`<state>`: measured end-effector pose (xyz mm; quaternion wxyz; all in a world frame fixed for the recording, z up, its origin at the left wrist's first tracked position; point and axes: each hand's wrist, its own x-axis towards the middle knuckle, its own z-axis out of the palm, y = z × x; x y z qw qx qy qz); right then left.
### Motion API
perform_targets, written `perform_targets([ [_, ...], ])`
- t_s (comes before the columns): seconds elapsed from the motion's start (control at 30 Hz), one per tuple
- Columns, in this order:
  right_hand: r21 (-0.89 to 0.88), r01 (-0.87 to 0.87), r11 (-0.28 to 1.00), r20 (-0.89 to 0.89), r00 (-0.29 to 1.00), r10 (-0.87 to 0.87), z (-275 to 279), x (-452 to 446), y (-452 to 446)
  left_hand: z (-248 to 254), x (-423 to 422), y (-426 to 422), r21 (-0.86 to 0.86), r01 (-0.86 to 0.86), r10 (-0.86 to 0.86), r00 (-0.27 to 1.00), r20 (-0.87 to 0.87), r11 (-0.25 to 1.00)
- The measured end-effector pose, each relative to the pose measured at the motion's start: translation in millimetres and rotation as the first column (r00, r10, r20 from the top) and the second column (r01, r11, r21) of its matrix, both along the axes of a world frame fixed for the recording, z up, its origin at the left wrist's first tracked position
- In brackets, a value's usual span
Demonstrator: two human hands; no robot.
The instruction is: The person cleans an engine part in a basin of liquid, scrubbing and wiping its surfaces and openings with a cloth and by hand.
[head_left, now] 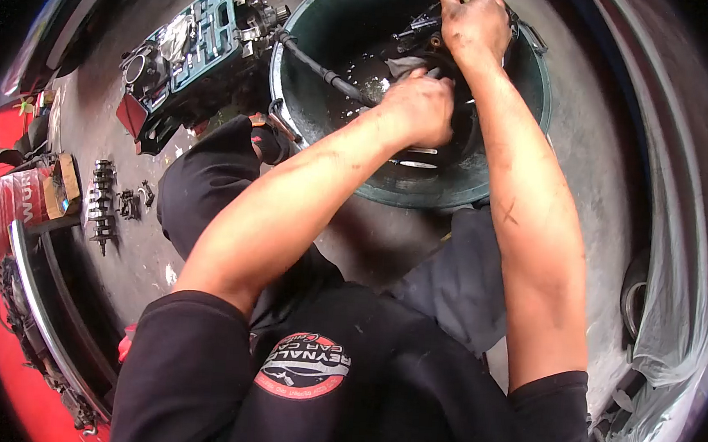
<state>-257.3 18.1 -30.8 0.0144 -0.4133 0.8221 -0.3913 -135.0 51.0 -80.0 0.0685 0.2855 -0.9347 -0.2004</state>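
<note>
A large green tub (389,192) stands in front of me with dark, wet liquid in its bottom. My left hand (419,109) is inside the tub, its fingers curled and slightly blurred. A grey rag-like piece (406,65) pokes out from under them. Above it, my right hand (476,28) is closed, fingers pinched at the top edge of a dark metal engine part (421,30) at the tub's far side. Much of that part is hidden behind my hands. A dark ribbed hose or shaft (323,73) leans over the tub's left rim.
Left of the tub is a teal tool case (211,34) with sockets, resting by an engine block (173,114). A crankshaft (101,203) and small metal parts (129,204) lie on the floor farther left. Plastic sheeting (679,268) hangs at the right.
</note>
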Motion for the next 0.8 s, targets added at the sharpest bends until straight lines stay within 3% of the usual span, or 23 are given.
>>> perform_targets([
  [0.03, 0.001, -0.003, 1.0, 0.004, 1.0, 0.003, 0, 0, 0, 1, -7, -1, 0.068, -0.047, 0.051, 0.998, -0.045, 0.997],
  [0.07, 0.0, -0.002, 1.0, 0.01, 1.0, 0.002, -1, 0, -1, 3, -10, -7, 0.643, -0.109, 0.27, 0.95, -0.157, 0.758],
  [0.1, 0.0, 0.007, 1.0, 0.02, 1.0, -0.007, 1, 1, 0, 6, -12, -11, 0.972, -0.01, 0.495, 0.862, -0.11, 0.234],
  [0.17, 0.0, 0.029, 1.0, 0.043, 0.999, -0.029, 3, 5, 1, -1, -1, -10, 0.937, 0.341, 0.706, 0.681, -0.195, -0.07],
  [0.27, 0.023, 0.017, 1.0, 0.031, 0.999, -0.018, 0, 1, 0, -3, 6, 4, 0.732, 0.67, 0.859, 0.44, -0.26, -0.122],
  [0.37, 0.007, 0.011, 1.0, -0.004, 1.0, -0.011, -3, -1, -2, 1, -5, 0, 0.811, 0.581, 0.85, 0.457, -0.262, -0.062],
  [0.47, -0.013, 0.031, 0.999, -0.003, 1.0, -0.031, -4, 0, -8, -4, -11, -28, 0.958, 0.285, 0.601, 0.766, -0.228, 0.0],
  [0.53, -0.008, 0.013, 1.0, 0.022, 1.0, -0.013, -4, 0, -9, -1, -7, -39, 0.984, 0.173, 0.428, 0.887, -0.173, 0.04],
  [0.57, -0.016, 0.031, 0.999, -0.024, 0.999, -0.032, -6, 0, -11, -6, -4, -53, 0.989, 0.097, 0.246, 0.962, -0.122, 0.108],
  [0.63, -0.042, 0.007, 0.999, 0.022, 1.0, -0.006, -5, 0, -9, 3, -4, -54, 0.958, 0.024, 0.163, 0.984, -0.073, 0.286],
  [0.67, -0.051, 0.0, 0.999, 0.008, 1.0, 0.0, -9, -1, -11, -3, -8, -55, 0.918, -0.027, 0.116, 0.993, -0.02, 0.396],
  [0.73, 0.014, -0.023, 1.0, 0.032, 0.999, 0.023, -5, -3, -9, 17, -18, -47, 0.638, -0.083, -0.08, 0.972, 0.222, 0.766],
  [0.77, 0.04, -0.036, 0.999, 0.045, 0.998, 0.034, -2, -4, -10, 26, -20, -46, 0.437, -0.051, -0.126, 0.922, 0.366, 0.898],
  [0.8, 0.023, -0.039, 0.999, 0.043, 0.998, 0.038, -1, -3, -9, 28, -18, -41, 0.219, 0.126, -0.189, 0.935, 0.298, 0.968],
])
